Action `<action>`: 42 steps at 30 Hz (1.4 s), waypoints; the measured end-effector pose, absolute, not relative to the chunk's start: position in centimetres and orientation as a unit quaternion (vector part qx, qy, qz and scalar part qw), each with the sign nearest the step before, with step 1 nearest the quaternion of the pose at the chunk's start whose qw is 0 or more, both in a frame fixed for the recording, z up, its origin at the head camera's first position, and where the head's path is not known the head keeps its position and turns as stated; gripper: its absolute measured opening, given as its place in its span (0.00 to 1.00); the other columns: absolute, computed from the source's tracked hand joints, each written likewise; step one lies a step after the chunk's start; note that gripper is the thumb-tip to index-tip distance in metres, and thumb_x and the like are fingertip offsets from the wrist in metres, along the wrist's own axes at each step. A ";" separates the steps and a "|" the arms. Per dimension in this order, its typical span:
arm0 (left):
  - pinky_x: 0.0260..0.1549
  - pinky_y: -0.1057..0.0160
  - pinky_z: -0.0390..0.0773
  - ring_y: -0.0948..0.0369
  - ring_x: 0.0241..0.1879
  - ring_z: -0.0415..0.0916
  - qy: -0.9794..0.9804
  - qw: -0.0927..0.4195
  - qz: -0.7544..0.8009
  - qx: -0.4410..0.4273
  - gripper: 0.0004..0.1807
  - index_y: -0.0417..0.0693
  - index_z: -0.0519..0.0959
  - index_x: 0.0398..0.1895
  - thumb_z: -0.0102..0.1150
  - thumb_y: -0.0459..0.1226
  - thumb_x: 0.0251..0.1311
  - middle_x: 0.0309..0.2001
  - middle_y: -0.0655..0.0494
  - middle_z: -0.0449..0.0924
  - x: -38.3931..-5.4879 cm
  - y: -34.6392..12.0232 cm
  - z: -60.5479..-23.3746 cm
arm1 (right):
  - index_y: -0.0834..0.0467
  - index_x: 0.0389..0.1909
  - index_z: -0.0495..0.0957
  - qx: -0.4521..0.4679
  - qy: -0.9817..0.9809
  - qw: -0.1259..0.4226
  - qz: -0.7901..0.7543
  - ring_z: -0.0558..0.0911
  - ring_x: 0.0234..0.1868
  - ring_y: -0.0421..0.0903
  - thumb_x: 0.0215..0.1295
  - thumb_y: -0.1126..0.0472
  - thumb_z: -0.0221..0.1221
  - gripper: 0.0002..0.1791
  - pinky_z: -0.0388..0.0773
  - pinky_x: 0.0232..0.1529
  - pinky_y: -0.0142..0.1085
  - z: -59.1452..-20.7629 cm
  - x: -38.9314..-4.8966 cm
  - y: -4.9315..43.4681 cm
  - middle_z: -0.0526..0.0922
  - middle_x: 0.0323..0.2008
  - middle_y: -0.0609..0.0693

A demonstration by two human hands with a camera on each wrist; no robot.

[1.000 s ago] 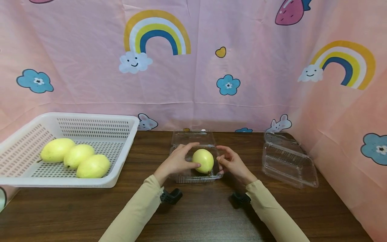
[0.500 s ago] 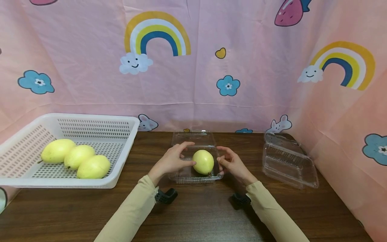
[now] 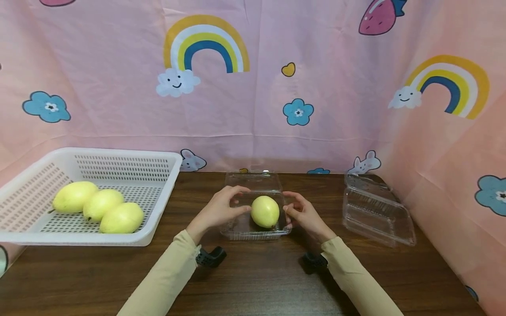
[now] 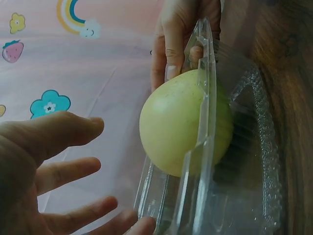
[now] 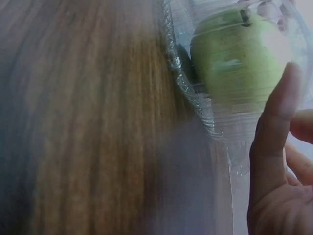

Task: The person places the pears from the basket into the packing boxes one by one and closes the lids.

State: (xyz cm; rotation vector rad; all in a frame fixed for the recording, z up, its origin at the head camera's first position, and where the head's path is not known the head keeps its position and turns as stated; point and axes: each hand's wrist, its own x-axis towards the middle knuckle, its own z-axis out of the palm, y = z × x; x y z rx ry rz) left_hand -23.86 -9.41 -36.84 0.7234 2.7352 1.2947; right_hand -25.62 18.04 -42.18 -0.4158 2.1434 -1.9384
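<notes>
A pale yellow pear (image 3: pixel 265 211) sits in the open clear plastic clamshell container (image 3: pixel 242 224) in the middle of the table, its stem showing in the right wrist view. My left hand (image 3: pixel 219 211) hovers over the container's left side, fingers spread and holding nothing. In the left wrist view a gap separates that hand (image 4: pixel 63 171) from the pear (image 4: pixel 171 125). My right hand (image 3: pixel 306 216) holds the container's right rim. From the right wrist, its thumb (image 5: pixel 276 112) lies along the outside of the clear wall, with the other fingers at the far side.
At the left stands a white perforated basket (image 3: pixel 148 239) with several pears (image 3: pixel 103 204) in it. Another open clear clamshell container (image 3: pixel 377 213) stands on the right part of the dark wooden table (image 3: pixel 261 281). A pink printed curtain (image 3: pixel 336 145) closes off the back and right.
My left hand has let go of the pear and drawn back to the left, its fingers spread. The pear and my right hand at the rim have stayed in place.
</notes>
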 end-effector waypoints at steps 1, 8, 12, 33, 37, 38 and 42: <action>0.46 0.47 0.74 0.44 0.50 0.71 0.880 0.013 0.415 0.228 0.25 0.44 0.73 0.62 0.64 0.38 0.62 0.55 0.41 0.70 -23.8 -9.5 -36.8 | 0.63 0.69 0.58 -0.141 0.728 0.112 -0.661 0.73 0.24 0.44 0.71 0.71 0.50 0.27 0.77 0.23 0.34 -42.2 -25.6 18.0 0.72 0.34 0.64; 0.46 0.46 0.72 0.44 0.51 0.69 0.890 -0.001 0.399 0.220 0.24 0.44 0.73 0.62 0.62 0.39 0.63 0.57 0.40 0.68 -23.6 -10.5 -36.1 | 0.61 0.69 0.59 -0.138 0.729 0.110 -0.661 0.73 0.24 0.44 0.71 0.70 0.50 0.27 0.77 0.23 0.33 -42.2 -25.5 18.0 0.72 0.32 0.61; 0.43 0.49 0.72 0.45 0.49 0.69 0.892 -0.013 0.393 0.224 0.24 0.44 0.73 0.61 0.62 0.38 0.63 0.56 0.39 0.69 -23.4 -11.1 -35.8 | 0.62 0.69 0.59 -0.142 0.729 0.111 -0.660 0.73 0.24 0.44 0.71 0.70 0.50 0.27 0.77 0.23 0.33 -42.1 -25.5 18.0 0.73 0.31 0.57; 0.43 0.51 0.78 0.42 0.52 0.72 0.896 -0.044 0.387 0.213 0.21 0.43 0.75 0.59 0.62 0.37 0.62 0.57 0.39 0.68 -22.8 -13.5 -33.5 | 0.62 0.69 0.59 -0.144 0.727 0.110 -0.662 0.73 0.23 0.44 0.71 0.71 0.50 0.26 0.77 0.22 0.34 -42.3 -25.5 18.1 0.73 0.31 0.59; 0.44 0.50 0.77 0.42 0.51 0.72 0.896 -0.054 0.382 0.218 0.20 0.42 0.75 0.58 0.61 0.36 0.62 0.56 0.38 0.69 -22.9 -13.9 -33.1 | 0.62 0.69 0.59 -0.150 0.728 0.107 -0.661 0.73 0.24 0.43 0.71 0.71 0.50 0.26 0.77 0.22 0.33 -42.3 -25.5 18.1 0.72 0.34 0.68; 0.44 0.50 0.77 0.43 0.52 0.71 0.896 -0.054 0.383 0.218 0.20 0.42 0.75 0.57 0.61 0.36 0.63 0.56 0.38 0.68 -22.9 -13.9 -33.0 | 0.62 0.69 0.59 -0.151 0.727 0.107 -0.661 0.73 0.24 0.43 0.71 0.71 0.50 0.26 0.77 0.22 0.33 -42.3 -25.5 18.2 0.71 0.35 0.69; 0.45 0.51 0.78 0.43 0.53 0.70 0.895 -0.051 0.389 0.214 0.21 0.42 0.74 0.58 0.61 0.36 0.63 0.57 0.38 0.68 -23.1 -14.2 -32.5 | 0.62 0.69 0.59 -0.156 0.726 0.109 -0.661 0.73 0.24 0.43 0.72 0.70 0.50 0.26 0.77 0.23 0.33 -42.3 -25.6 18.2 0.71 0.35 0.69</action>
